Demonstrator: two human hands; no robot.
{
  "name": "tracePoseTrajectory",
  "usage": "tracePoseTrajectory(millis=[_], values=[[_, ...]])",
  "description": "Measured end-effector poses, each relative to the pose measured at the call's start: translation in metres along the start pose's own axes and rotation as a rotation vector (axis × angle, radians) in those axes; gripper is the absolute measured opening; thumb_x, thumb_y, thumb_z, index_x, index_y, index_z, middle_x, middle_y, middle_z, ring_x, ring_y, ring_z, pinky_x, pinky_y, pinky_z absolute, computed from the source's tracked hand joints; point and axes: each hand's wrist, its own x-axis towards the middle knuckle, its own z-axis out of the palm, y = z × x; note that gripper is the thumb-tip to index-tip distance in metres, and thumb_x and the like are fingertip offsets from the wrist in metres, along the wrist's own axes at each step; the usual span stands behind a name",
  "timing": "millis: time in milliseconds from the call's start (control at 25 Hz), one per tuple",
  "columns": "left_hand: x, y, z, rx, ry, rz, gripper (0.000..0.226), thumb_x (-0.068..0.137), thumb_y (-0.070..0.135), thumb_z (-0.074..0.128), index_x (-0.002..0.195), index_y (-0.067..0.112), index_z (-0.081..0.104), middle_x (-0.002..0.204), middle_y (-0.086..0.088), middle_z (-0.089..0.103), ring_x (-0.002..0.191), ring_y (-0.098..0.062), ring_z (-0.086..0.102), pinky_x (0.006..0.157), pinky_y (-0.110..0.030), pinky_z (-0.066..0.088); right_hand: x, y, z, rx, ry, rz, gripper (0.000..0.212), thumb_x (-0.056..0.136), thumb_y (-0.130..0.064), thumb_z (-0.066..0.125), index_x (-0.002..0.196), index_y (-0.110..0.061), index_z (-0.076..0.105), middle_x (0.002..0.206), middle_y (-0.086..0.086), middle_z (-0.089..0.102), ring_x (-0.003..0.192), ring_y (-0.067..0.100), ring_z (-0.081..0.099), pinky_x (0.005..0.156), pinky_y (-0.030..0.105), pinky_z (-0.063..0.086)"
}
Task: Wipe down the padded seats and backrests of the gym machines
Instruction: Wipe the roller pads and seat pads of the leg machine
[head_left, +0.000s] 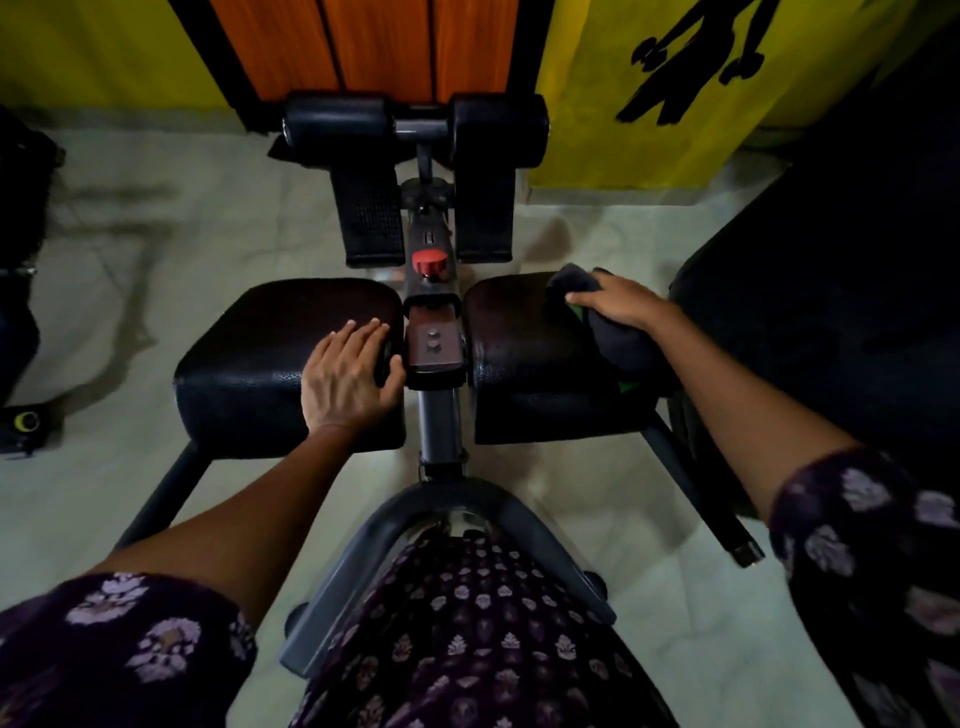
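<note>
Right hand (621, 304) grasping dark cloth (613, 322) at right pad's (524, 358) outer far edge, left hand (349, 376) released, flat on left pad's (260, 353) inner edge, bare pad leftward

L hand (347, 375) flat; R hand (621, 302) gripping.

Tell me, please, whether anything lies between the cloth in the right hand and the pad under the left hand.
Yes: the metal center bar with its red knob runs between the two pads. The left hand itself rests flat on the left pad, covering part of it.
</note>
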Motion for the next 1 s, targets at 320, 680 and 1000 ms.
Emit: tracePoseTrajectory(millis=[320, 680, 1000], values=[[0.001, 0.004, -0.002, 0.064, -0.082, -0.147, 0.067, 0.081, 0.056, 0.036, 0.126, 0.011, 0.059, 0.128, -0.011, 0.06, 0.121, -0.031, 0.053, 0.1, -0.043, 0.04, -0.007, 0.001, 0.011, -0.071, -0.099, -0.41, 0.051, 0.092, -0.048, 0.052, 0.139, -0.027, 0.044, 0.136, 0.007, 0.049, 0.127, 0.025, 0.043, 0.094, 0.031, 0.035], [0.015, 0.028, 0.0, 0.047, -0.016, -0.437, 0.061, 0.078, 0.059, 0.042, 0.117, 0.02, 0.065, 0.116, -0.004, 0.062, 0.106, -0.026, 0.054, 0.091, -0.037, 0.037, 0.072, -0.02, 0.008, 0.027, -0.16, -0.218, 0.05, 0.095, -0.036, 0.053, 0.137, -0.009, 0.047, 0.142, 0.015, 0.046, 0.127, 0.029, 0.045, 0.096, 0.029, 0.036], [0.007, 0.029, 0.01, -0.028, 0.146, -0.415, 0.043, 0.086, 0.033, 0.042, 0.106, 0.011, 0.072, 0.113, -0.006, 0.069, 0.115, -0.026, 0.059, 0.102, -0.039, 0.038, 0.071, -0.002, 0.007, 0.101, -0.318, -0.435, 0.041, 0.095, -0.019, 0.056, 0.134, -0.011, 0.05, 0.127, -0.003, 0.05, 0.121, 0.01, 0.043, 0.092, 0.015, 0.029]])
